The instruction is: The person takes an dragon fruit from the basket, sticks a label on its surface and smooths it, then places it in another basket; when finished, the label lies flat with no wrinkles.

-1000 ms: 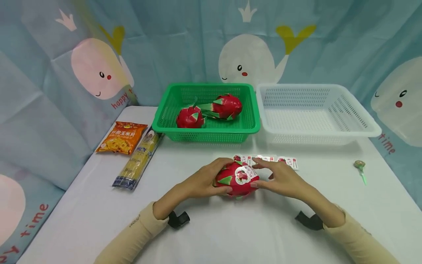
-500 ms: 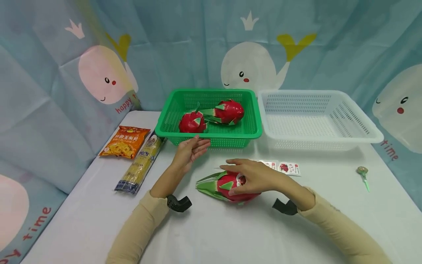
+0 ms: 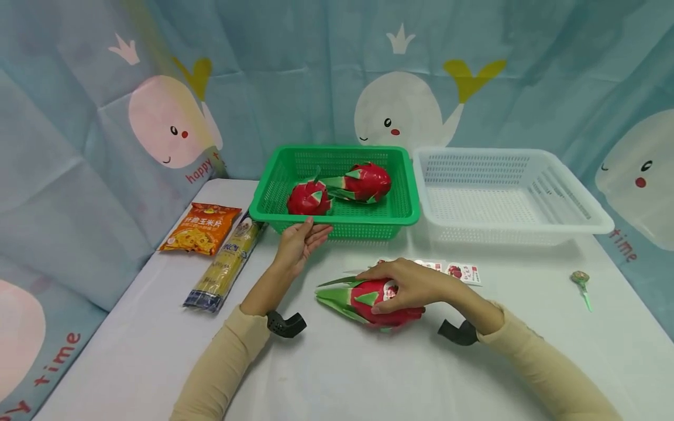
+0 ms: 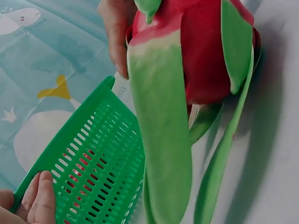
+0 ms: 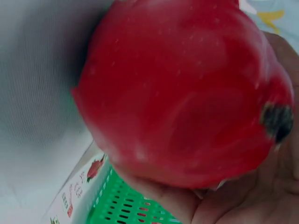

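My right hand [image 3: 411,283] grips a red dragon fruit [image 3: 363,301] from above and its right side, thumb in front. Its long green scales point left, and a round sticker [image 3: 390,289] shows partly under the hand. In the right wrist view, the fruit [image 5: 182,93] lies against the palm, its dark stem end visible. My left hand [image 3: 295,245] pinches the front rim of a green basket [image 3: 363,228], thumb over the edge and fingers below it outside. Two more dragon fruits, a round one [image 3: 309,199] and a longer one [image 3: 368,182], lie inside.
A white basket [image 3: 505,228] stands right of the green one. Sticker cards [image 3: 463,272] lie behind the held fruit. At the left are an orange snack bag [image 3: 202,229] and a noodle pack [image 3: 226,266]; a lollipop [image 3: 581,280] lies at the right. A printed curtain [image 3: 284,88] hangs behind.
My left hand has left the dragon fruit and moved up and left to the green basket's rim. My right hand has shifted left over the fruit and settled its grip. The view has tilted slightly.
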A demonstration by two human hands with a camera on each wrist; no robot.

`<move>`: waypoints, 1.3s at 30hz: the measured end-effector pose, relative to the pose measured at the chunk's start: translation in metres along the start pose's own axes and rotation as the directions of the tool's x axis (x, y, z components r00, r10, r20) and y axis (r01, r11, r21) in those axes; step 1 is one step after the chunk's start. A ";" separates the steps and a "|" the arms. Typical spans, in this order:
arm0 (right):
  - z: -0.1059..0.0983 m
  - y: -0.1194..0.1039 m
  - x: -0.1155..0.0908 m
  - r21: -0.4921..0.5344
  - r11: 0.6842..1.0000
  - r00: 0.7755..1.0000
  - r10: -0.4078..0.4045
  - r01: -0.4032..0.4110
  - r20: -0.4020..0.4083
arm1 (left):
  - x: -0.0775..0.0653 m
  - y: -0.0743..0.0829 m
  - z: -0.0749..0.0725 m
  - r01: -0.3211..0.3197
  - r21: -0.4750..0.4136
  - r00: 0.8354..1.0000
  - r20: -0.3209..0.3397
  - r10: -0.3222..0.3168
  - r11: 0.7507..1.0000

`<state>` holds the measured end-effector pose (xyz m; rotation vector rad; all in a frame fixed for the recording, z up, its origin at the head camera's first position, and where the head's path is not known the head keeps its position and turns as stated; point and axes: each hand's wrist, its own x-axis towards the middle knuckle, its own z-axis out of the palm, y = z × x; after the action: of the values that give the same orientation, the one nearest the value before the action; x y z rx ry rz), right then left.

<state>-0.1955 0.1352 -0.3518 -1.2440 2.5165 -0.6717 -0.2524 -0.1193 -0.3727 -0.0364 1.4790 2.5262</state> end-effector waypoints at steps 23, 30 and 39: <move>-0.144 0.079 -0.103 0.376 0.780 0.652 0.624 -0.499 -0.430 | 0.000 0.000 -0.004 -0.020 0.000 0.997 0.077 0.020 1.000; -0.155 0.151 -0.133 0.453 0.650 0.380 0.742 -0.611 -0.552 | 0.001 0.000 -0.006 -0.016 -0.004 0.997 0.076 0.017 1.000; -0.142 0.201 -0.154 0.356 0.549 0.337 0.794 -0.756 -0.507 | 0.004 -0.001 -0.006 -0.024 0.003 0.995 0.094 0.024 1.000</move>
<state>-0.2990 0.4053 -0.3282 0.4554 3.0787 -0.9539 -0.2570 -0.1238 -0.3771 0.0997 1.4573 2.5065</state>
